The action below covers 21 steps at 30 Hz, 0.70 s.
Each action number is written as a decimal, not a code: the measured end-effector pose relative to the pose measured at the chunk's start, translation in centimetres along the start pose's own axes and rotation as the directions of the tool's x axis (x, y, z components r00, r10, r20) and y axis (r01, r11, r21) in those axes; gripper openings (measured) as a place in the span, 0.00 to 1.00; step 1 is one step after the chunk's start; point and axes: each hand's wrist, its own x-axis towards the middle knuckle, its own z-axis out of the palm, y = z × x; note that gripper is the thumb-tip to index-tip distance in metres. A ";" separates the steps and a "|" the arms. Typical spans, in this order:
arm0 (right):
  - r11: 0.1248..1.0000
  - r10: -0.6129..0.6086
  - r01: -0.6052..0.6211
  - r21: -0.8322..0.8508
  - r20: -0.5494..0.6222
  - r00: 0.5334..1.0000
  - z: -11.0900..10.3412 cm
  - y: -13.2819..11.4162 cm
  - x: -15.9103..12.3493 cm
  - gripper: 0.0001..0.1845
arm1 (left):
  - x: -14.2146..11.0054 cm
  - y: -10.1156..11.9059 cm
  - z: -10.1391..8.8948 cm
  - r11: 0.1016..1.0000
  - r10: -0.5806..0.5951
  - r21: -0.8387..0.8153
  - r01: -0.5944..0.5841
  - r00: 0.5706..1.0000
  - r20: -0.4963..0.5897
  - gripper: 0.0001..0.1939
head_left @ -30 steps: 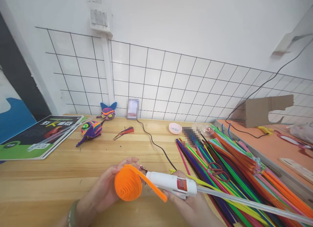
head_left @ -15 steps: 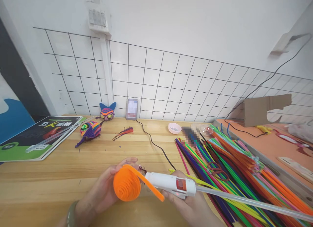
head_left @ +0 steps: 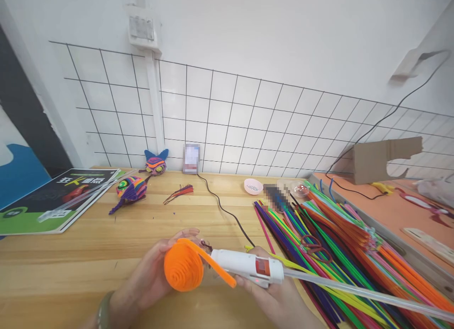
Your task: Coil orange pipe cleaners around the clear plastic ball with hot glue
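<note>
My left hand is closed round an orange ball of coiled pipe cleaner, its fingers partly hidden behind it. A loose orange pipe cleaner end slants from the top of the ball down to the right. My right hand grips a white hot glue gun, its nozzle pointing left close behind the ball. A long clear glue stick sticks out of the gun's back. Whether the nozzle touches the ball is hidden by the loose end.
Bundles of coloured pipe cleaners cover the right side, with red-handled scissors on them. A pink bowl, a black cable and two striped figures are farther back. Left lies a printed board; cardboard stands right.
Hardly anything differs. The orange ball and its loose end have shifted very slightly left; both hands keep their hold.
</note>
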 end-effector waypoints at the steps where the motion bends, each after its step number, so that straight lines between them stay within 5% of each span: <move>1: 1.000 -0.008 0.007 0.019 0.002 1.000 0.0 -0.1 0.0 0.11 | 0.0 0.0 0.1 1.000 0.005 0.001 -0.005 1.000 0.006 0.19; 8: 0.994 0.030 -0.028 0.103 -0.023 0.999 -0.6 -0.4 -0.1 0.18 | 0.0 0.5 0.7 0.999 0.033 0.009 -0.033 0.999 -0.009 0.18; 15: 0.973 0.097 -0.152 0.175 0.287 0.953 -1.5 0.5 1.0 0.33 | 0.1 1.7 0.6 0.997 0.074 0.017 -0.072 0.983 -0.169 0.15; 18: 0.972 0.152 -0.217 0.088 0.468 0.871 -1.4 0.9 1.2 0.26 | 0.0 1.8 0.5 0.995 0.097 0.043 -0.089 0.960 -0.261 0.14; 21: 0.959 0.261 -0.282 -0.029 0.483 0.836 -0.6 1.3 1.2 0.16 | 0.0 1.6 0.1 0.993 0.121 0.037 -0.116 0.959 -0.255 0.14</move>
